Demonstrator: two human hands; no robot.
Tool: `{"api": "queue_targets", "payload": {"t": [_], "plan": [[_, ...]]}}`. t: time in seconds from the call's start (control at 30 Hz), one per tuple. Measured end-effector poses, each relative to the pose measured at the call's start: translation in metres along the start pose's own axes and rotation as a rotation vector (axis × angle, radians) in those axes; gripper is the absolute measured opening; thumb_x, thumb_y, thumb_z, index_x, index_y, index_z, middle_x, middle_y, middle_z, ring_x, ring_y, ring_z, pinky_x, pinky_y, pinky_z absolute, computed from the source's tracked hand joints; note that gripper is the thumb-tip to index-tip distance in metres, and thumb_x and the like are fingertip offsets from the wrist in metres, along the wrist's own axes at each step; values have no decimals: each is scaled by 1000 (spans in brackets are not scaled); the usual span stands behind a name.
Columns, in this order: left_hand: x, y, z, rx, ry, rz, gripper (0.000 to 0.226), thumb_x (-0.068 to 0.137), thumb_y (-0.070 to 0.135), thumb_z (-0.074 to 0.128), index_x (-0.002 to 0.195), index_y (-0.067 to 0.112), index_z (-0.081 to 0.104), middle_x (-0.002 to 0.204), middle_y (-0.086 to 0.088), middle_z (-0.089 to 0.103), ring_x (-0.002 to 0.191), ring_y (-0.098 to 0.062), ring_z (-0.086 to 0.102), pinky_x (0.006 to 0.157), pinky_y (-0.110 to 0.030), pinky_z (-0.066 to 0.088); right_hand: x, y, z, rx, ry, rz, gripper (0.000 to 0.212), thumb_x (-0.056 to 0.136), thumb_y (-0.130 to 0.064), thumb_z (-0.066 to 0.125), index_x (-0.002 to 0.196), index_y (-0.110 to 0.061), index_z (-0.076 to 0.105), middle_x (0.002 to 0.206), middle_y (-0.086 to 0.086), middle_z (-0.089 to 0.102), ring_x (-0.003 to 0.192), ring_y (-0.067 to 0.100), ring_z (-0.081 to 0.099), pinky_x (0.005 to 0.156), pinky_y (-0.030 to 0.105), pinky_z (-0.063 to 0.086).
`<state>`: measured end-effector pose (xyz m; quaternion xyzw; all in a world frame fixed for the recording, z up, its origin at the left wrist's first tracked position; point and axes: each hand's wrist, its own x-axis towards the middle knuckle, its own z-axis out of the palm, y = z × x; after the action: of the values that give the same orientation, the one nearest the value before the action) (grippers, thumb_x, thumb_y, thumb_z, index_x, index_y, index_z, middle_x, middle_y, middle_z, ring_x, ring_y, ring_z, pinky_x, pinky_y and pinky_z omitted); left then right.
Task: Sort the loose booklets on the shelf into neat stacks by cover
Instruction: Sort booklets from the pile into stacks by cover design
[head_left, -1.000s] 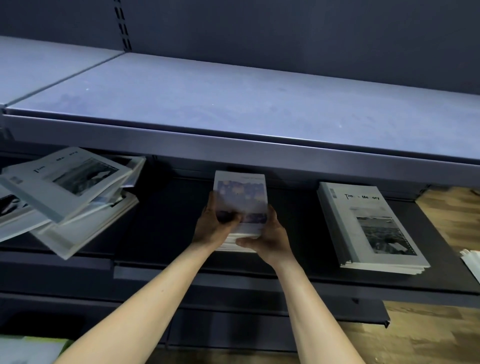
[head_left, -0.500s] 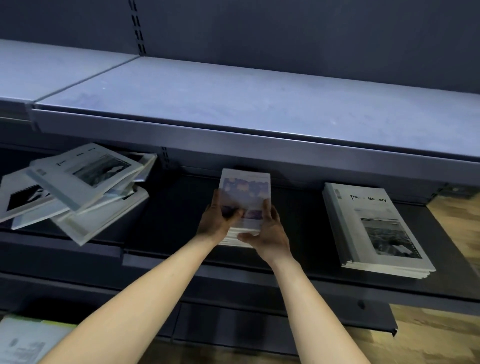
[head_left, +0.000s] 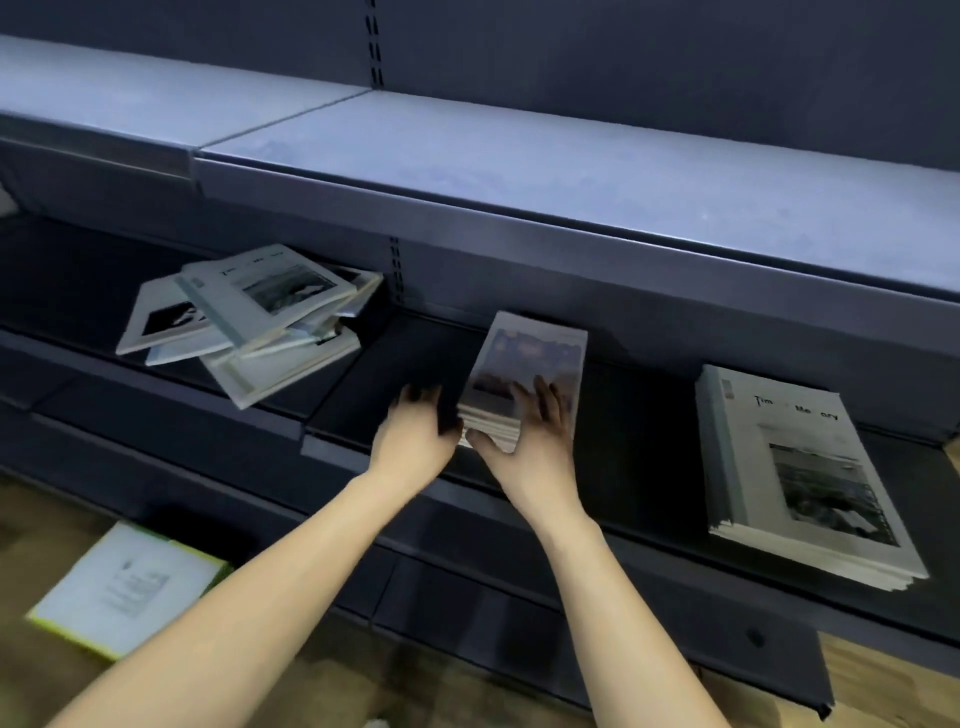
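Shelf (head_left: 649, 415) — two neat stacks done: grey stack (head_left: 800, 467) at right, photo stack (head_left: 524, 374) centre. Loose pile (head_left: 249, 317) at left remains, well apart.

Right hand (head_left: 530, 441): grip spread flat on the photo stack. Left hand (head_left: 415, 441): grip loosely curled, holding nothing, beside it.

Floor — pad (head_left: 124, 587), clear of the reach.

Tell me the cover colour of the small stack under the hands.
Purplish-blue picture with a pale border on the small stack, seen in the head view.
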<state>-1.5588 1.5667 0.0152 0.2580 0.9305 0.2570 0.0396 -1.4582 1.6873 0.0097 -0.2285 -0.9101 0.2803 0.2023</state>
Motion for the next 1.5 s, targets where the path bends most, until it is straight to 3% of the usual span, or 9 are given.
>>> {"api": "queue_targets", "payload": {"t": [0.17, 0.33, 0.43, 0.77, 0.87, 1.17, 1.5], "plan": [[-27, -26, -26, 7, 81, -76, 48, 90, 30, 56, 136, 20, 52, 122, -14, 54, 112, -36, 53, 86, -47, 51, -6, -36, 18, 113, -42, -173, 60, 86, -42, 70, 138, -15, 53, 142, 7, 52, 138, 26, 38, 114, 35, 30], [-46, -61, -57, 24, 171, -158, 51, 92, 32, 56, 141, 21, 48, 140, -5, 48, 124, -27, 51, 96, -43, 49, -7, -74, 41, 153, -188, -241, 57, 92, -37, 65, 142, -14, 50, 143, 8, 50, 132, 23, 43, 111, 32, 35], [-54, -86, -74, 54, 201, -208, 52, 95, 33, 53, 144, 18, 45, 147, -4, 43, 135, -24, 40, 105, -42, 42, -8, -95, 56, 192, -292, -235, 57, 95, -38, 60, 146, -17, 45, 149, 6, 43, 136, 20, 39, 112, 35, 36], [-70, -171, -128, 64, 269, -290, 48, 96, 31, 53, 142, 20, 49, 143, -1, 48, 132, -21, 44, 107, -36, 39, -18, -170, 120, 196, -407, -272, 49, 97, -34, 58, 142, -17, 50, 154, 4, 36, 142, 16, 32, 113, 27, 29], [-69, -198, -142, 53, 269, -285, 47, 96, 31, 53, 142, 20, 49, 143, 0, 48, 133, -20, 44, 108, -35, 37, -20, -193, 141, 195, -413, -253, 50, 97, -34, 58, 143, -18, 49, 154, 4, 36, 141, 16, 36, 114, 31, 34], [-45, -278, -178, -1, 244, -190, 47, 96, 30, 52, 142, 20, 48, 144, 3, 47, 134, -16, 41, 111, -32, 34, -16, -274, 203, 275, -396, -127, 68, 97, -30, 60, 155, -19, 26, 159, 0, 32, 145, 13, 30, 114, 26, 26], [-2, -324, -194, -60, 177, -95, 47, 97, 30, 51, 144, 22, 46, 145, 3, 44, 136, -17, 37, 109, -32, 34, 5, -310, 241, 343, -318, -3, 74, 99, -23, 57, 158, -25, 12, 163, -2, 21, 149, 12, 21, 109, 20, 21]]}}
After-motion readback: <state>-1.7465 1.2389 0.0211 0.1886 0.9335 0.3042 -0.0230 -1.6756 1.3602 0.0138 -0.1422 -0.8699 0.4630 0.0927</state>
